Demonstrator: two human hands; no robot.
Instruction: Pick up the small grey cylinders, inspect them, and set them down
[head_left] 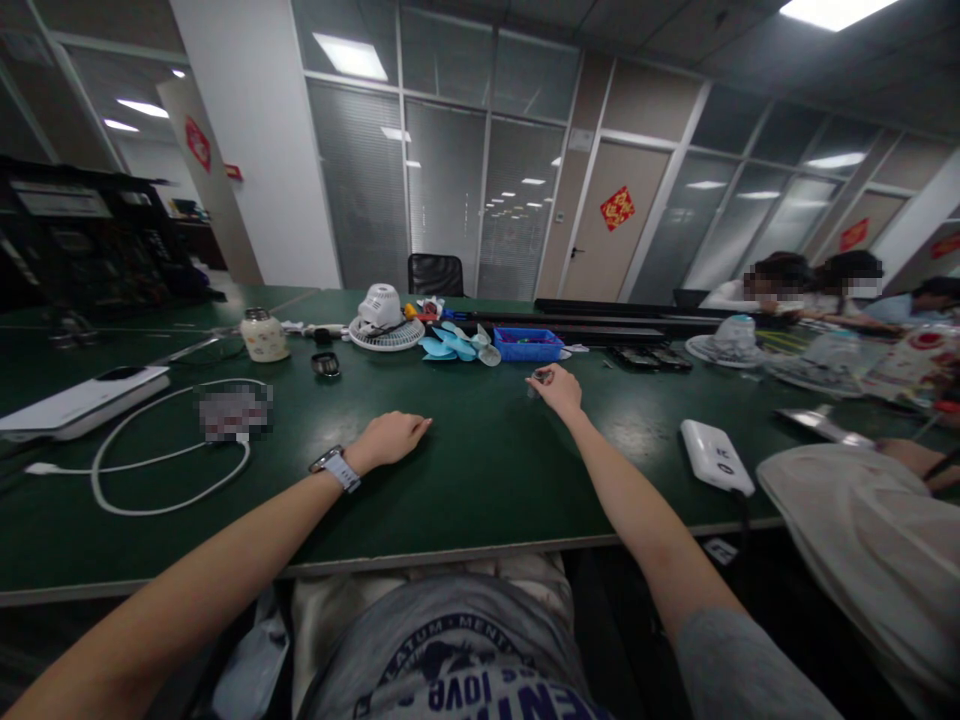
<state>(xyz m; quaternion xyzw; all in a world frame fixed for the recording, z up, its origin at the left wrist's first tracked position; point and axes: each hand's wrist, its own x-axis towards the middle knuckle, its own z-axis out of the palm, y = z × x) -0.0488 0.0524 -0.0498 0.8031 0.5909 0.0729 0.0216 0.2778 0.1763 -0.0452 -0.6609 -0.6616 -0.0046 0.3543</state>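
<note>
My right hand [560, 388] reaches over the green table, its fingers closed in a pinch. Between them is a small, see-through greyish piece [534, 388], too small and blurred to name. Just beyond that hand stands a blue plastic basket [517, 346] with small coloured things inside. My left hand [391, 438] lies on the table with its fingers curled in, and nothing shows in it; a watch [335, 467] is on that wrist. Light-blue fan blades [452, 343] lie between the two hands, farther back. To their left a white fan housing [381, 310] rests on a round grille [386, 335].
A looped white cable [105, 440] and a white flat device [82, 400] lie at left, near a cream jar [264, 337]. At right is a white power bank [715, 455]. Long black bars [600, 325] line the back. A person's pale sleeve [862, 530] comes close on the right.
</note>
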